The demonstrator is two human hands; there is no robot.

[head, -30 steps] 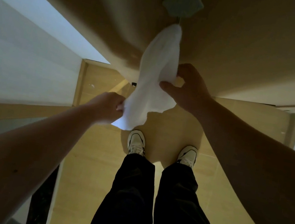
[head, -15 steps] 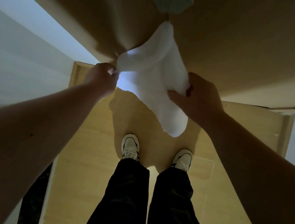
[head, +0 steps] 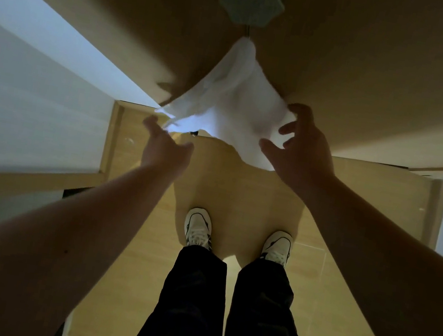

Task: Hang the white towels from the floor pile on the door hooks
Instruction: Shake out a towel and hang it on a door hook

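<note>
1. White towel (head: 229, 107) hangs by its top from the door hook (head: 251, 3), a pale star-shaped mount on the wooden door (head: 381, 62), at 12 o'clock in the view.
2. Towel's lower part is spread wide, one corner flaring toward 10 o'clock (blurred), the other lobe drooping toward 1 o'clock of the feet.
3. Left hand (head: 166, 147) is just below the left corner, fingers loosely extended; no grasp visible, though whether the fingertips touch the cloth cannot be told.
4. Right hand (head: 302, 149) sits at the towel's right edge, fingers spread and slack, thumb close under the cloth; not closed on it.
5. Surroundings: white wall (head: 20, 91) at 9 o'clock, with a wooden trim (head: 20, 179) along its base; another pale panel at 3 o'clock.
6. Tan floor (head: 240, 189) below; white sneakers (head: 197, 227) and dark trousers (head: 189, 310) at 6 o'clock.
7. Both forearms cross the lower frame, hiding floor at either side.
</note>
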